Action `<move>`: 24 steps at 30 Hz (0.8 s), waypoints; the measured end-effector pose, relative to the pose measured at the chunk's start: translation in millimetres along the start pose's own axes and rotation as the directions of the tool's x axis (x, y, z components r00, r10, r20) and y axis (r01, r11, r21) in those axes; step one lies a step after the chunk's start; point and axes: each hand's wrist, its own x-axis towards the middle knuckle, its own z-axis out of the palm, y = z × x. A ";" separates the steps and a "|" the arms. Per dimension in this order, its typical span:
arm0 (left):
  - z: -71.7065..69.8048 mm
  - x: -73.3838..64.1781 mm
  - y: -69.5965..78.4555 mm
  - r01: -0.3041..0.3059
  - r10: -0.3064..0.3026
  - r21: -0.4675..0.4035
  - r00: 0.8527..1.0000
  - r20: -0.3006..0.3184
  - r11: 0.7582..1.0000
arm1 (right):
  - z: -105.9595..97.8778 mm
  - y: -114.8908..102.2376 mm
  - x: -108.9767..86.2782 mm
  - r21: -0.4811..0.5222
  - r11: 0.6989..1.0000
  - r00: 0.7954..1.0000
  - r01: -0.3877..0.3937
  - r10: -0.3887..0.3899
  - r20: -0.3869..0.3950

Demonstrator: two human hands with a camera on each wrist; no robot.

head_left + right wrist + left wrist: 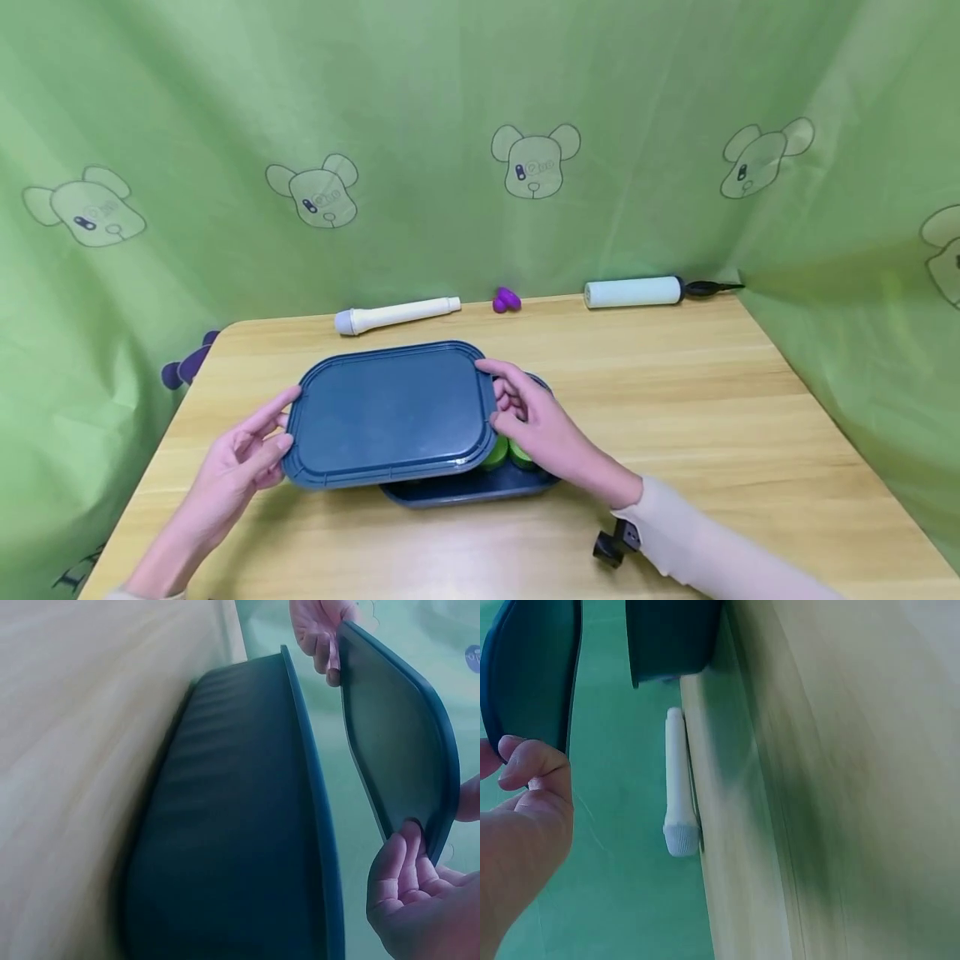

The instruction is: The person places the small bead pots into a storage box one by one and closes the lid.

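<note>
Both hands hold a dark blue rectangular lid (390, 408) with rounded corners. My left hand (232, 458) pinches its left edge between thumb and fingers, while my right hand (536, 421) grips the right edge. Below the lid, offset to the right, a matching dark blue box (472, 493) rests on the table. Green round objects (495, 452) show inside it; the lid hides the rest of its contents. From the right wrist, the lid (397, 727) appears raised apart from the box (232, 795). The left wrist view also shows a gap between them.
At the wooden table's (675, 400) back edge lie a white toy microphone (397, 317), a small purple object (507, 300) and a pale blue hand pump (637, 292) with a black nozzle. A green curtain (450, 100) with bear heads hangs behind and along the sides.
</note>
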 end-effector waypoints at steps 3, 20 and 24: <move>7.6 5.2 -1.4 -0.007 0.007 -0.010 1.000 0.011 1.000 | -7.9 0.6 -4.1 0.012 1.000 1.000 -0.015 0.015 -0.015; 48.0 25.9 -12.3 0.005 -0.005 0.024 1.000 0.010 1.000 | -46.9 10.3 -26.6 -0.001 1.000 0.997 -0.020 0.020 -0.077; 55.6 30.3 -14.9 0.015 -0.015 0.026 1.000 -0.014 1.000 | -52.6 11.2 -29.6 -0.009 1.000 0.996 -0.024 0.023 -0.083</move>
